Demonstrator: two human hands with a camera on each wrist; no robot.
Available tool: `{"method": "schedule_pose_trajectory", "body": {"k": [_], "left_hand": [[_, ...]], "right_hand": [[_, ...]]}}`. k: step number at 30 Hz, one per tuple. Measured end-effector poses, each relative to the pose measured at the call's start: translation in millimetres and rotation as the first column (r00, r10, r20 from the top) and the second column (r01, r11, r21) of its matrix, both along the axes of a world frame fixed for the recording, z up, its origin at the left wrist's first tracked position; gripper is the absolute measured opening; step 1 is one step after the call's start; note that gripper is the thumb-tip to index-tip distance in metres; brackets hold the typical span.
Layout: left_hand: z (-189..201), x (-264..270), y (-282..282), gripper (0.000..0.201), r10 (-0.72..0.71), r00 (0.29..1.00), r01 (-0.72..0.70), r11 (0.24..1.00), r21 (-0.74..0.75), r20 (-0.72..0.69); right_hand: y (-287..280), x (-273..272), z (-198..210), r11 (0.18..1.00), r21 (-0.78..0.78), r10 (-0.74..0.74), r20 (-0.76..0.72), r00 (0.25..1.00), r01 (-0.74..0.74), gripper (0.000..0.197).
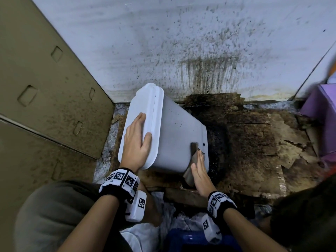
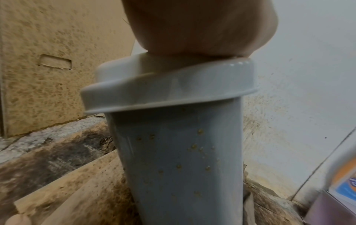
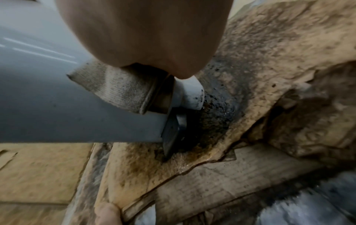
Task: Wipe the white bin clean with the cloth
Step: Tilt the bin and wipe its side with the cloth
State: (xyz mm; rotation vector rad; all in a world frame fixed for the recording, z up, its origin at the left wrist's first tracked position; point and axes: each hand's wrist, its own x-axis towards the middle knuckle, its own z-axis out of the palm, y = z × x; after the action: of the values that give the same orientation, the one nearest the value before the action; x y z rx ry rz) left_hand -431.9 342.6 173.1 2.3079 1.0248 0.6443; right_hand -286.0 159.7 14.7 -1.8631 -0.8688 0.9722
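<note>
Wiping step under way: my left hand (image 1: 136, 140), fingers flat, steadies white bin (image 1: 174, 135) lid; right hand (image 1: 200, 170), fingers straight, presses cloth (image 1: 194, 153) on near-right side. Next: wipe remaining specks w/ firm strokes.

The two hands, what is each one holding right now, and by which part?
Left hand lies flat on the white bin lid, steadying it. Right hand presses the cloth flat against the bin's side near its base.

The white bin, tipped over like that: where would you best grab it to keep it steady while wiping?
Probably at the lid end, from above. The white bin leans with its lidded top raised, and the wide lid rim overhangs the narrower body, giving the left hand a flat face to press on and a lip to hook.
</note>
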Motion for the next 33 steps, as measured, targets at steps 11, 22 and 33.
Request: {"method": "schedule_pose_trajectory", "body": {"k": [11,22,33], "left_hand": [[0.1,4.4,-2.4,0.062,-0.011,1.000,0.011,1.000,0.017,-0.005],[1.3,3.8,-0.5,0.059,0.003,1.000,-0.002,1.000,0.031,-0.014],[-1.9,4.5,0.3,0.059,-0.004,0.999,0.007,0.998,0.068,-0.053]], "right_hand": [[10.9,12.7,0.8,0.943,-0.253,-0.277,-0.239,0.931,0.216,0.058],[45.4,-28.3,58.7,0.991,0.029,-0.124,-0.171,0.977,0.131,0.059],[60.4,-56.7,121.0,0.962,0.256,0.088,0.042,0.995,-0.095,0.056]]}}
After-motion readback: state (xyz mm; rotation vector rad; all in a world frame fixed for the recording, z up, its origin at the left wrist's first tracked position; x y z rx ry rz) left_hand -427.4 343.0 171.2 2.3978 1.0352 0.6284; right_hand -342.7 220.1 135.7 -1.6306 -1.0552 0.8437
